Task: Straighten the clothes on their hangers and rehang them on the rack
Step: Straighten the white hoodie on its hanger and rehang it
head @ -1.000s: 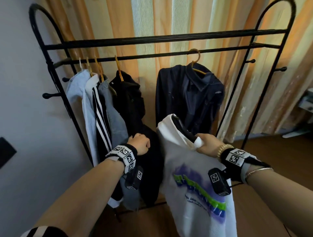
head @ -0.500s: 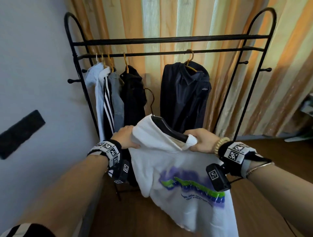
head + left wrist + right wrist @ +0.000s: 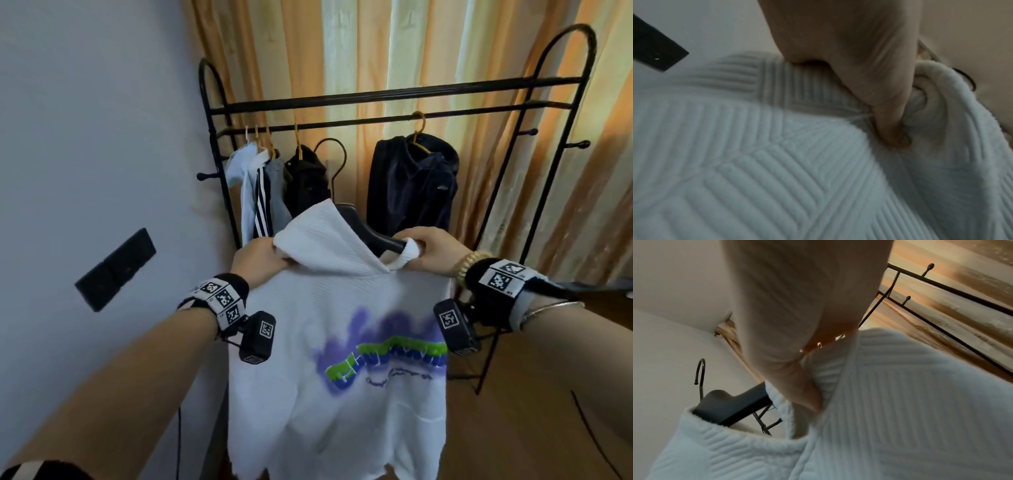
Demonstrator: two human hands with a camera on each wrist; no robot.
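Observation:
A white ribbed shirt (image 3: 342, 301) with a purple, green and blue print hangs in front of me, off the rack. A black hanger (image 3: 373, 233) sits partly in its neck, hook pointing up. My left hand (image 3: 260, 257) grips the shirt's left shoulder; in the left wrist view my thumb (image 3: 890, 126) digs into the white knit (image 3: 777, 162). My right hand (image 3: 424, 250) grips the collar and the hanger's right arm. In the right wrist view the hanger (image 3: 731, 404) pokes out of the shirt's neck (image 3: 900, 402).
The black metal rack (image 3: 394, 118) stands ahead before orange and cream curtains. Several garments hang bunched at its left end (image 3: 263, 192), and a dark jacket (image 3: 411, 185) hangs at the middle. A grey wall with a black plate (image 3: 116, 270) is on the left.
My left hand left the dark garment on the rack and took hold of the white shirt's left shoulder. The shirt now hangs spread between both hands, further back from the rack.

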